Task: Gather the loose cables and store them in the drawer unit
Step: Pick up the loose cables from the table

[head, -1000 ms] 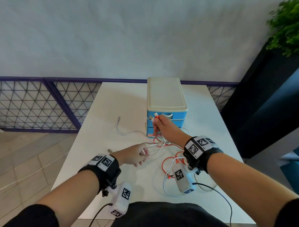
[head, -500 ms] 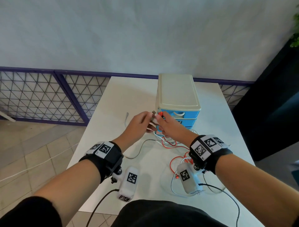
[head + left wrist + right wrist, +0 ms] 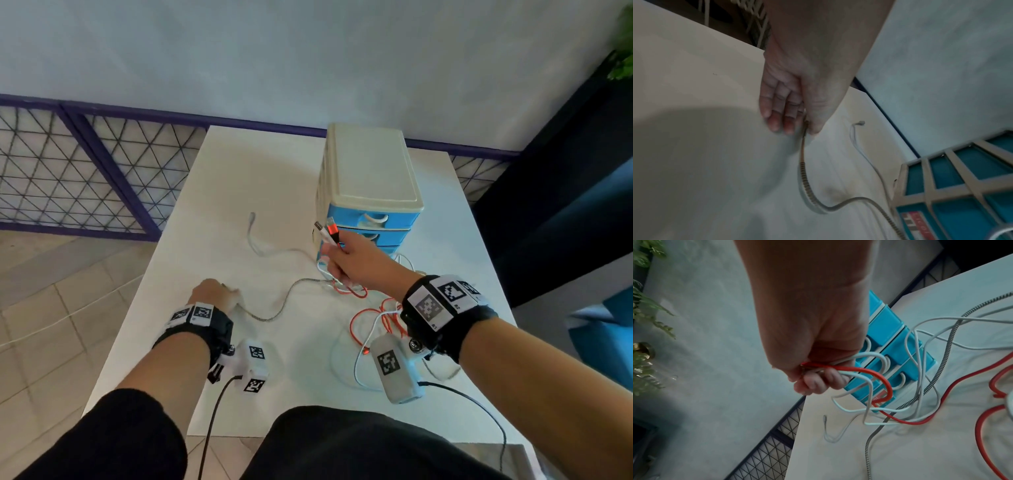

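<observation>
Since 0.5 s ago, left hand [image 3: 214, 296] dropped from the plugs to the table [image 3: 239, 192]. Head view: right hand [image 3: 346, 258] grips plug ends, keeping cables [image 3: 380, 313] together before drawers [image 3: 373, 192], all closed. L wrist: fingers [image 3: 774, 120] pinch braided cable [image 3: 805, 178], prob. to gather it. R wrist: fist closed on red + white cables.

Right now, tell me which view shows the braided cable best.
The head view: the braided cable runs whole from the left hand to the bundle in the right hand. The left wrist view shows only the pinched end and a curve on the table; the right wrist view shows a middle stretch among the other cables.
</observation>
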### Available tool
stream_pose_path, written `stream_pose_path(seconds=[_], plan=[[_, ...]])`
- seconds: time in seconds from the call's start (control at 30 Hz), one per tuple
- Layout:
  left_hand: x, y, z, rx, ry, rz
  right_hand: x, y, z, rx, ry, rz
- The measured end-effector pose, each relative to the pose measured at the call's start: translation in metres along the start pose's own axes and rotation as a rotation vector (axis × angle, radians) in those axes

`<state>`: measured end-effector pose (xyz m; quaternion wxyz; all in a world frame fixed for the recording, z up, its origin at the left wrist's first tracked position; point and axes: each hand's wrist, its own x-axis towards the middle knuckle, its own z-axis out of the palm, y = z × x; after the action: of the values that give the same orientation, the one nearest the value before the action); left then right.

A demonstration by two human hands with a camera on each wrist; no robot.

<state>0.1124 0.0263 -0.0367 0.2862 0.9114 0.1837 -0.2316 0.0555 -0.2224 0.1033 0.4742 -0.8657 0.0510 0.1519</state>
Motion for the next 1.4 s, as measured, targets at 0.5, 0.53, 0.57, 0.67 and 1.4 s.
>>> stream_pose_path(seconds=[0.5, 0.53, 0.57, 0.67, 1.4], plan=[[-0.075, 0.108, -0.035, -0.684, -0.231, 0.525, 0.024, -0.021, 0.028, 0.418, 0.038, 0.129], [-0.072, 0.11, -0.035, -0.68, -0.227, 0.523, 0.025, -0.022, 0.028, 0.397, 0.044, 0.131], [-0.067, 0.109, -0.034, -0.69, -0.236, 0.505, 0.027, -0.021, 0.027, 0.361, 0.061, 0.137], [-0.038, 0.103, -0.03, -0.561, -0.198, 0.467, 0.03, -0.018, 0.021, 0.282, 0.112, 0.148], [0.042, 0.074, 0.026, 0.194, 0.206, 0.416, 0.041, -0.025, 0.01, 0.308, 0.039, 0.191]])
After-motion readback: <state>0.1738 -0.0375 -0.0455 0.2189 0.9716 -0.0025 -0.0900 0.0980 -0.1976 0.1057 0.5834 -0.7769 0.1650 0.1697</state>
